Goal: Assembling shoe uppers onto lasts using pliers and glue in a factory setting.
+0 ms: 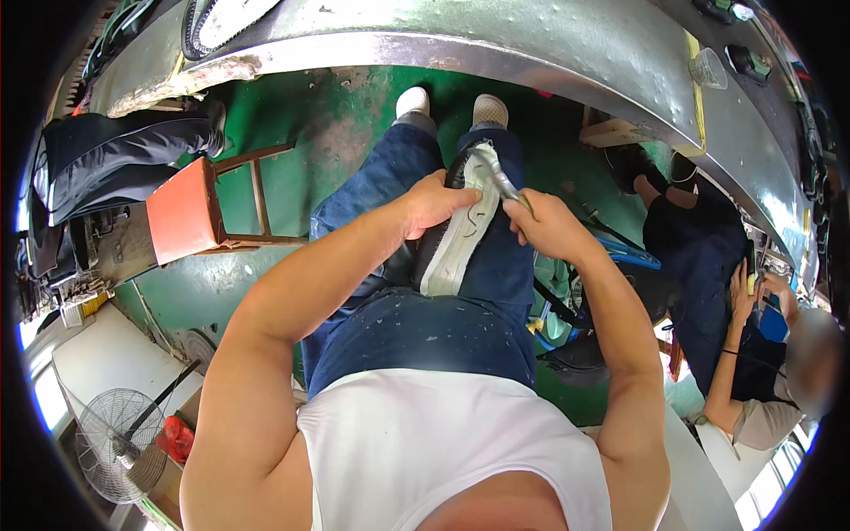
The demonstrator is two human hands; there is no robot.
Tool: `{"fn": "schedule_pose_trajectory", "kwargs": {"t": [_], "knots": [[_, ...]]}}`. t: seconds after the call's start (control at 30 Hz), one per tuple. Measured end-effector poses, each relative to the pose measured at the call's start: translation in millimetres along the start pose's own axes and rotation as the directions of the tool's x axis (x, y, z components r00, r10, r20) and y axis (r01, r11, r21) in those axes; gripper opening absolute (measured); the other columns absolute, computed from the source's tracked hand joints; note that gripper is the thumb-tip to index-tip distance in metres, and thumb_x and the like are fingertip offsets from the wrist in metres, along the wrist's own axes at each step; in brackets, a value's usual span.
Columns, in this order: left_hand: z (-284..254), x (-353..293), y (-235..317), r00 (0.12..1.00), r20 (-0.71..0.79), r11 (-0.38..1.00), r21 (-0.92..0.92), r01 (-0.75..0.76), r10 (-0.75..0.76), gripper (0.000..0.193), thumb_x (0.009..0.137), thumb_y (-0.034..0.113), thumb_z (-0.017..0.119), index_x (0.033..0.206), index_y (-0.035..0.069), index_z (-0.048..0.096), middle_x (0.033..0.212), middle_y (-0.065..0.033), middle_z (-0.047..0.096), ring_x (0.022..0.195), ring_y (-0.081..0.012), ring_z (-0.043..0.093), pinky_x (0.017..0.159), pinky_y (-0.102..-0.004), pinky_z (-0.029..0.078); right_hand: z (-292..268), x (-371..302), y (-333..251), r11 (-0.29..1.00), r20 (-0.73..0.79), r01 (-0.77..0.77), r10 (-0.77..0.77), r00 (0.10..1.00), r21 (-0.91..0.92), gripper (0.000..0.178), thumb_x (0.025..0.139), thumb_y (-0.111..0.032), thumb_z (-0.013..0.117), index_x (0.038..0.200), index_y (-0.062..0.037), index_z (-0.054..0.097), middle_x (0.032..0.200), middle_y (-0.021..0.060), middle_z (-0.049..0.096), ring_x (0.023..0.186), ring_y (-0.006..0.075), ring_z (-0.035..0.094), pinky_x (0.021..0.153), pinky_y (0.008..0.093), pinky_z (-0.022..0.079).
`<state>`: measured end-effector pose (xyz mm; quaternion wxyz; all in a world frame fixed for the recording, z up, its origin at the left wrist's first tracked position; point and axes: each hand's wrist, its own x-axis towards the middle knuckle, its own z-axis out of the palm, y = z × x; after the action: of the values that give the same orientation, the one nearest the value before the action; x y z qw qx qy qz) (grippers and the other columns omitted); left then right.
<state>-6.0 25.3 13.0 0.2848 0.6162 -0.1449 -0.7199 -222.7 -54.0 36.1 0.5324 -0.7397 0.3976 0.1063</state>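
Seated, shoe [460, 232] lying sole-up on the lap between both hands: left hand [434, 202] clenched on its upper edge near the toe, right hand [547, 227] in closed grip on metal pincers [498, 173] whose tip meets the toe; orange stool [186, 212] well left

A shoe [460, 232] with a white sole is held on the lap by the left hand [436, 202]. A metal tool [498, 177] is gripped by the right hand [544, 226] and pressed against the shoe's toe.
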Motion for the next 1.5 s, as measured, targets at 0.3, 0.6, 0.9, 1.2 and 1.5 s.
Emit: {"fn": "schedule_pose_trajectory", "kwargs": {"t": [0.3, 0.6, 0.9, 1.2, 1.5], "knots": [[-2, -8, 16, 0.99, 0.067, 0.991, 0.049, 0.121, -0.124, 0.055, 0.091, 0.026, 0.073, 0.137, 0.006, 0.051, 0.127, -0.0125, 0.065, 0.115, -0.0274, 0.063, 0.094, -0.0496, 0.05, 42, -78, 8, 0.927, 0.023, 0.317, -0.319, 0.947, -0.198, 0.053, 0.087, -0.01, 0.066, 0.135, 0.0087, 0.051, 0.117, 0.0309, 0.059, 0.109, 0.0398, 0.059, 0.101, 0.0434, 0.046], [-6, -4, 1, 0.994, 0.065, 0.99, 0.114, 0.08, -0.088, 0.068, 0.09, 0.032, 0.074, 0.142, 0.001, 0.043, 0.131, -0.0149, 0.061, 0.12, -0.0268, 0.059, 0.1, -0.0437, 0.046, 29, -48, -59, 0.678, 0.235, 0.212, -0.058, 0.97, -0.704, 0.027, 0.084, -0.012, 0.065, 0.104, 0.0064, 0.063, 0.093, 0.0191, 0.068, 0.087, 0.035, 0.069, 0.077, 0.0439, 0.056], [-38, 15, -25, 0.961, 0.264, 0.994, -0.094, -0.054, 0.077, 0.081, 0.089, 0.022, 0.076, 0.149, -0.003, 0.027, 0.137, -0.0171, 0.052, 0.127, -0.0237, 0.053, 0.11, -0.0395, 0.041, 45, -9, 33, 0.94, -0.019, 0.254, -0.265, 0.964, -0.227, 0.018, 0.088, -0.022, 0.07, 0.095, -0.0064, 0.065, 0.086, 0.0151, 0.07, 0.083, 0.0374, 0.068, 0.072, 0.0459, 0.052], [-9, 2, -22, 0.971, 0.183, 0.93, 0.305, -0.207, 0.156, 0.084, 0.089, 0.014, 0.075, 0.149, -0.004, 0.02, 0.139, -0.0161, 0.05, 0.131, -0.0229, 0.048, 0.114, -0.036, 0.036, 75, -82, 20, 0.894, -0.13, 0.161, -0.234, 0.963, -0.418, 0.021, 0.088, -0.015, 0.067, 0.103, -0.0015, 0.06, 0.094, 0.0165, 0.065, 0.088, 0.0363, 0.065, 0.074, 0.0428, 0.054], [12, 0, -62, 0.847, 0.027, 0.695, 0.557, -0.454, 0.531, 0.094, 0.085, 0.016, 0.073, 0.154, -0.005, 0.012, 0.149, -0.0298, 0.034, 0.142, -0.0381, 0.035, 0.117, -0.0408, 0.03, 83, -90, 37, 0.993, 0.214, -0.071, 0.049, 0.976, 0.094, 0.025, 0.092, -0.025, 0.067, 0.095, -0.0015, 0.062, 0.077, 0.0112, 0.066, 0.065, 0.0253, 0.062, 0.064, 0.0363, 0.051]]}}
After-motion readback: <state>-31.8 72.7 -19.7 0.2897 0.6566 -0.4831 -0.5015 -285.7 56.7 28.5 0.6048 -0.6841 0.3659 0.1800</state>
